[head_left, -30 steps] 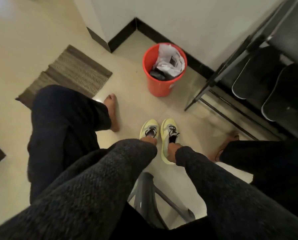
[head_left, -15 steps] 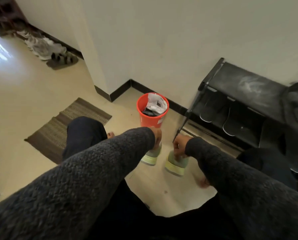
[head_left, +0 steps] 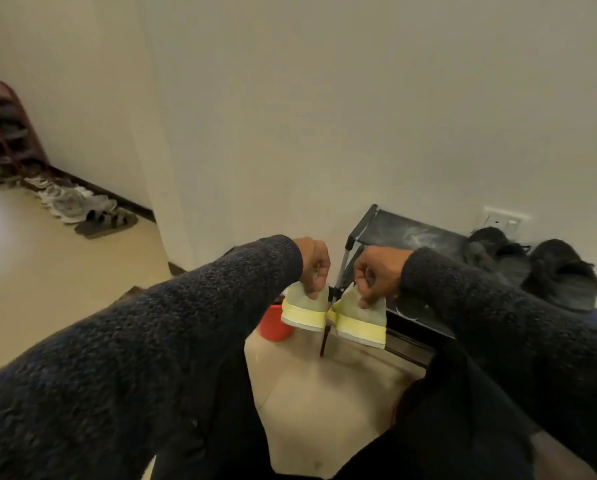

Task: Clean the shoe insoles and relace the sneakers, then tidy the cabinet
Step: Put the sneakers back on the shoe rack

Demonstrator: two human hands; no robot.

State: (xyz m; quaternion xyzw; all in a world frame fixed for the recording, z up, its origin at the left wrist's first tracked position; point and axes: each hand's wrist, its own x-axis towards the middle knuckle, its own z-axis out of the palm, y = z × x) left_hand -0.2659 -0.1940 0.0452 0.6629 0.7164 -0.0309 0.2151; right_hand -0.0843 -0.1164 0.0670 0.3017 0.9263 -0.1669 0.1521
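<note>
Two sneakers hang in the air, heels toward the camera, one per hand. The left sneaker (head_left: 303,310) and right sneaker (head_left: 361,317) look alike: pale grey-green upper w/ a soft matte look, a bright yellow band round the heel, and a whitish sole edge below. Inner edges nearly meet at the centre; can't tell if they touch. Laces not visible from this side.

The left hand (head_left: 313,268) pinches the top of its shoe's heel collar, fingers curled down over the rim, knuckles up. The right hand (head_left: 376,277) does the same on its shoe, thumb and fingers clamped on the collar, wrist bent. Both arms reach fwd in a dark, nubby knit sleeve (head_left: 186,334), roughly level w/ each other.

Just past the hands and to their right stands a black shoe rack (head_left: 411,233), thin metal posts, flat dusty top. Dark shoes (head_left: 564,271) sit on that top, right of the right hand; blurred. Below the left hand, part-hidden by the left shoe, a red-orange plastic bucket (head_left: 273,327) on the cream glossy floor (head_left: 47,271). Far left of the left arm, a row of pale shoes and sandals (head_left: 78,206) along the wall's dark skirting.
</note>
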